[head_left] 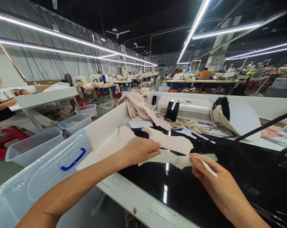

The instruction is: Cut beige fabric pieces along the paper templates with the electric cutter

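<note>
A cream cut fabric piece stretches between my two hands, just above the glossy black tabletop. My left hand pinches its left part, with thumb and fingers closed. At its right end my right hand is closed on the piece, and a narrow pale strip sticks out past the fingers. Just behind lies a small stack of similar beige fabric pieces. A larger heap of beige cut pieces hangs over the table's far left corner.
At the back of the table stand a white vented machine, a black phone and a white lamp shade. A black cable crosses on the right. A clear bin lid with a blue handle is at the left. Another person's hand shows far left.
</note>
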`<act>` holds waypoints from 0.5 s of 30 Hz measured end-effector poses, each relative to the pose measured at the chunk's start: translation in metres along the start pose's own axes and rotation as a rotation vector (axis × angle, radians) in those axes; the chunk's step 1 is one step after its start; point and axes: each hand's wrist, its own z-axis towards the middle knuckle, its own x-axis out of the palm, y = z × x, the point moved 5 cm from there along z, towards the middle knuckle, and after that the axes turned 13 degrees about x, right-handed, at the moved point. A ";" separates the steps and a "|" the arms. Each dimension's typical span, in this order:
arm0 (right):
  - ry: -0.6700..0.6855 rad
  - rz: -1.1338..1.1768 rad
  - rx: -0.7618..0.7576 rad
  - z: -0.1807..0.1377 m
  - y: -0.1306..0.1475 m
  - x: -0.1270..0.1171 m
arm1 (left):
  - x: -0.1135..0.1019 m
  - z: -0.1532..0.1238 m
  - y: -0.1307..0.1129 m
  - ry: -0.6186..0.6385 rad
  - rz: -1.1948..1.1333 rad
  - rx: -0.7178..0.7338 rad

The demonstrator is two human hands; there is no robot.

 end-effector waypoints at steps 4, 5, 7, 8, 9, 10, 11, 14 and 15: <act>0.026 -0.355 -0.116 -0.017 -0.002 -0.006 | 0.001 -0.023 -0.001 0.086 0.014 0.015; 0.074 -0.426 -0.133 -0.023 -0.007 -0.005 | 0.006 -0.031 -0.001 0.145 -0.038 0.000; 0.193 -0.522 -0.160 -0.038 -0.019 0.001 | 0.017 -0.046 0.000 0.234 -0.098 -0.049; 0.244 -0.552 -0.169 -0.045 -0.023 0.004 | 0.022 -0.050 0.000 0.245 -0.100 -0.060; 0.280 -0.574 -0.178 -0.051 -0.026 0.007 | 0.026 -0.052 -0.001 0.239 -0.096 -0.053; 0.304 -0.593 -0.187 -0.057 -0.027 0.010 | 0.030 -0.050 -0.003 0.219 -0.089 -0.027; 0.305 -0.601 -0.203 -0.061 -0.027 0.011 | 0.034 -0.047 -0.006 0.190 -0.085 0.013; 0.303 -0.642 -0.226 -0.067 -0.027 0.010 | 0.054 -0.030 -0.017 0.110 -0.069 0.157; 0.304 -0.658 -0.223 -0.068 -0.030 0.005 | 0.062 -0.025 -0.021 0.095 -0.050 0.202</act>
